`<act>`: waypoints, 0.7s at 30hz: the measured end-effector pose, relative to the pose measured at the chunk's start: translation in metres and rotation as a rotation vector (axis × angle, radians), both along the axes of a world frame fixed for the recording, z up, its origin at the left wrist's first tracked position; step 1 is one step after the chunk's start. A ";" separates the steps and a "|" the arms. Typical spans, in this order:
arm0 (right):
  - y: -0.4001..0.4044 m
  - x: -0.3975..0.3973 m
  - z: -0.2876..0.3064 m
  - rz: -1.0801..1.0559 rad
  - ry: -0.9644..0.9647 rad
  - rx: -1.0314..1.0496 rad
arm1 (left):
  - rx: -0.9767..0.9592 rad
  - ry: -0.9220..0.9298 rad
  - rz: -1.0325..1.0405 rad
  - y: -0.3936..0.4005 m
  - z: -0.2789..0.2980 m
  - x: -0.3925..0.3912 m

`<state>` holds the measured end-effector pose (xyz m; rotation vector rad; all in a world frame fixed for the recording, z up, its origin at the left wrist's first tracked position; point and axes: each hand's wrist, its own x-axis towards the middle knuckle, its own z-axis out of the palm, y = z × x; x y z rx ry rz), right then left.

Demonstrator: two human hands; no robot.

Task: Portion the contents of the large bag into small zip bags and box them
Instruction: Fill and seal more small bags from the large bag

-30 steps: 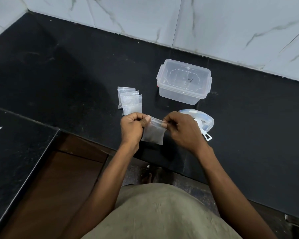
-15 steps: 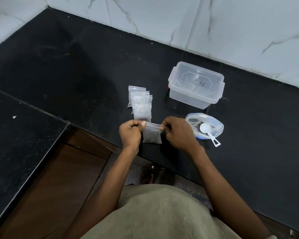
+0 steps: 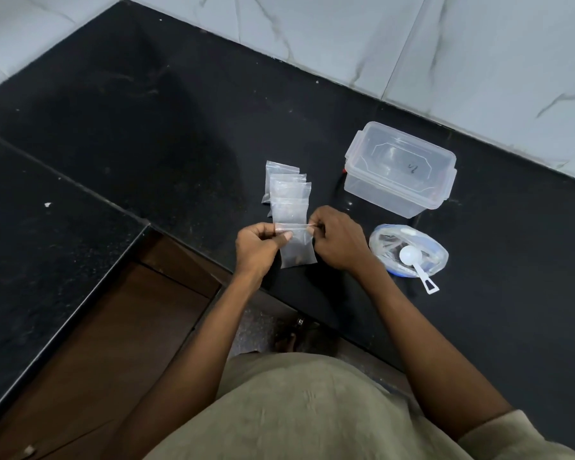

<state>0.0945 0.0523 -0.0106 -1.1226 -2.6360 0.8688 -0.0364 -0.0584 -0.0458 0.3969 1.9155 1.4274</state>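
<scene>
Both hands, left (image 3: 258, 247) and right (image 3: 337, 240), pinch a zip bag (image 3: 296, 250) mid-frame, dark bits at its bottom. Right: lidded box (image 3: 400, 169); large bag (image 3: 409, 250) holding a scoop (image 3: 415, 260).

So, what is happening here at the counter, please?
A person is portioning something into small bags. Both hands, the left hand and the right hand, pinch the top strip of one small zip bag with a little dark content inside. More small bags lie on the black counter. The clear box is closed, and a white scoop rests on the large bag.
</scene>
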 end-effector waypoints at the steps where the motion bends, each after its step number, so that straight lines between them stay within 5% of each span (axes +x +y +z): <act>1: -0.001 0.000 -0.001 0.010 0.014 0.000 | 0.004 0.009 -0.018 0.000 0.000 0.001; 21: -0.011 -0.004 -0.010 0.033 0.096 0.009 | -0.020 0.119 -0.156 0.006 0.005 -0.004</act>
